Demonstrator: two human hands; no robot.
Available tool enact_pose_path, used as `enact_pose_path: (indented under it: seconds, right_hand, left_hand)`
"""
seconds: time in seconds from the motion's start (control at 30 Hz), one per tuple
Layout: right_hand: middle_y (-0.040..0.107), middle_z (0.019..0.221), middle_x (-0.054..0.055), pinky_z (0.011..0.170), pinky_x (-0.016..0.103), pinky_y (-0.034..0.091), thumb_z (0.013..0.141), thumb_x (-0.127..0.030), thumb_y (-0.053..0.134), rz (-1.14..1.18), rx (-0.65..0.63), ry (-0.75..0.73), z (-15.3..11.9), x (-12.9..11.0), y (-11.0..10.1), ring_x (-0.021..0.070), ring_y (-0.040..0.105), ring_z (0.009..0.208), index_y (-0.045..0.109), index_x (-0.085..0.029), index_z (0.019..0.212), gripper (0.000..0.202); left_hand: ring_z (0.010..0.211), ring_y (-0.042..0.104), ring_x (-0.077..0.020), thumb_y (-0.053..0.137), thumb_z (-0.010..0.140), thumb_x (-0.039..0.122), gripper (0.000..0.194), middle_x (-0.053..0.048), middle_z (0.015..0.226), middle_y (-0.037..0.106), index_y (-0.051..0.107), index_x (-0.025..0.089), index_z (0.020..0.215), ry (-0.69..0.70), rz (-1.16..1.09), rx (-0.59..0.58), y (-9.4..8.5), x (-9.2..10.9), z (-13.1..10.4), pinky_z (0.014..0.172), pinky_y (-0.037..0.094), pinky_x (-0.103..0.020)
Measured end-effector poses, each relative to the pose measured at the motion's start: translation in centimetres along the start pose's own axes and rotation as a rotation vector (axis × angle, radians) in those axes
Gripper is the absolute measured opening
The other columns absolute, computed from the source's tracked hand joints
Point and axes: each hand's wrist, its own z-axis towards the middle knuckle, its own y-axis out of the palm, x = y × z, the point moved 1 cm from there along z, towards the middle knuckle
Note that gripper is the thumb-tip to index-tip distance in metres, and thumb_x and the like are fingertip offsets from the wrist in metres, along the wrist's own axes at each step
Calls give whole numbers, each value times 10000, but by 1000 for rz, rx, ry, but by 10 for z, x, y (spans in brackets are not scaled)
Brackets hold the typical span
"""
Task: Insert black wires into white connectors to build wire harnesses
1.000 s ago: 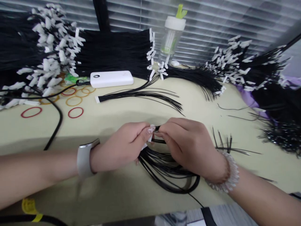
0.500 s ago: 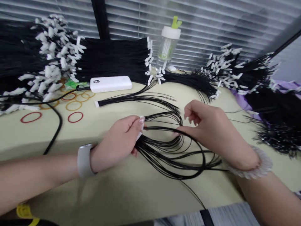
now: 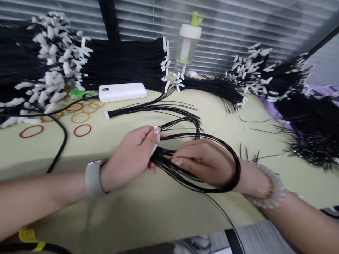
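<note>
My left hand (image 3: pixel 132 153) is closed on the white connectors (image 3: pixel 154 150) of a bundle of thin black wires, thumb on top. The wires (image 3: pixel 169 165) run to the right and curve round in a wide loop. My right hand (image 3: pixel 206 160) reaches through this loop, its fingers pressed together on some of the black wires near the connectors; the loop passes over its back by the wrist. Just behind, another wire bundle with a white connector (image 3: pixel 107 115) at its left end lies on the table.
A white power bank (image 3: pixel 122 92) with a black cable lies behind my left hand, near red and yellow rubber bands (image 3: pixel 82 130). A clear bottle (image 3: pixel 186 49) stands at the back. Piles of black wires (image 3: pixel 122 63) line the back and right.
My right hand has moved left and down into the wire loop and its fingers have closed on wires. The loop now lies around it. My left hand keeps its hold.
</note>
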Motion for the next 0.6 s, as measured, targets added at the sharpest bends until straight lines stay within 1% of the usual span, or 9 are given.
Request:
enact_pose_path:
  seconds: [0.07, 0.13, 0.2, 0.3, 0.47, 0.6]
  right_hand:
    - [521, 604, -11, 538, 184, 312, 865, -252, 348, 54, -18, 16, 6, -5, 8, 55, 422, 559, 524, -135, 648, 303]
    - [514, 597, -13, 542, 189, 305, 860, -244, 354, 76, 8, 54, 8, -8, 11, 58, 418, 563, 510, -136, 637, 293]
    - [513, 598, -15, 538, 191, 299, 849, -232, 371, 83, 22, 82, 8, -9, 12, 60, 418, 565, 509, -140, 637, 269]
    - [525, 626, -17, 549, 193, 306, 841, -215, 378, 95, 8, 99, 8, -9, 11, 63, 432, 586, 524, -148, 665, 238]
    - [530, 653, -10, 569, 201, 325, 848, -218, 350, 74, -16, 118, 8, -12, 13, 73, 435, 604, 536, -155, 694, 249]
    - [539, 663, -12, 562, 197, 327, 795, -136, 379, 20, -7, 134, 8, -12, 14, 67, 434, 596, 542, -156, 700, 190]
  left_hand:
    - [364, 493, -76, 330, 804, 512, 367, 48, 560, 443, 500, 189, 769, 6, 7, -5, 0, 1, 0, 335, 424, -176]
    - [380, 492, -75, 330, 805, 509, 362, 46, 577, 436, 496, 190, 764, 11, 5, -8, 1, 1, -1, 336, 435, -176]
    - [394, 491, -71, 332, 809, 498, 349, 46, 589, 428, 486, 191, 748, 16, 1, -18, 0, 2, -2, 339, 445, -172]
    - [398, 486, -68, 329, 815, 489, 340, 47, 581, 417, 472, 192, 733, 27, 11, -39, 0, 1, -2, 338, 446, -165]
    - [428, 494, -75, 327, 815, 488, 334, 38, 601, 426, 469, 193, 750, 36, 17, -57, 0, 1, -2, 342, 458, -164]
    - [456, 497, -80, 334, 816, 473, 320, 34, 619, 430, 491, 197, 780, 41, 17, -59, 0, 1, -3, 348, 476, -170]
